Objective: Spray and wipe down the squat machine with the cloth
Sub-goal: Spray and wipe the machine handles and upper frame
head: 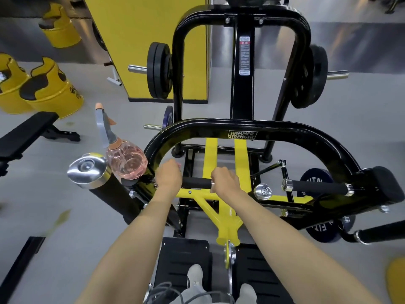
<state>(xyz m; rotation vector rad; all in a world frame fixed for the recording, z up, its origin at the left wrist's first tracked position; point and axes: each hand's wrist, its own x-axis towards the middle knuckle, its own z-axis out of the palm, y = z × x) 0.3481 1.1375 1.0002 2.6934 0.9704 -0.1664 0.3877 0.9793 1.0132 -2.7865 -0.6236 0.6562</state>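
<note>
Head view. The squat machine (197, 128), a black tubular frame with a "Hammer Strength" label at its 12 o'clock arch and a yellow lever frame (221, 207) at centre, fills the middle of the field. The person stands on its black foot platform (182, 255) at 6 o'clock, where one grey shoe (195, 274) shows. Both bare forearms reach toward 12 o'clock. The right grip (225, 183), a bare hand, is clenched round the free, chrome-capped end of a black foam-covered handle (196, 183). The left grip (168, 174) lies at the root of that handle, where it meets the black arch. Its fingers are curled, with the back of the hand toward the camera, and what they close on cannot be told. A pink translucent spray bottle (126, 161) with a grey trigger head stands upright on the frame at 9 o'clock of the left grip. It is just beside a chrome-capped black roller pad (87, 170) and held by neither grip. A second foam-covered handle (317, 187) lies at 3 o'clock of the right grip, with a dark blue plate (313, 178) behind it. Black weight plates hang on the horns at 11 o'clock (157, 70) and 1 o'clock (315, 75). Yellow drum seats (50, 91) stand on the grey floor at 10 o'clock, and a black bench (24, 132) lies at 9 o'clock.
</note>
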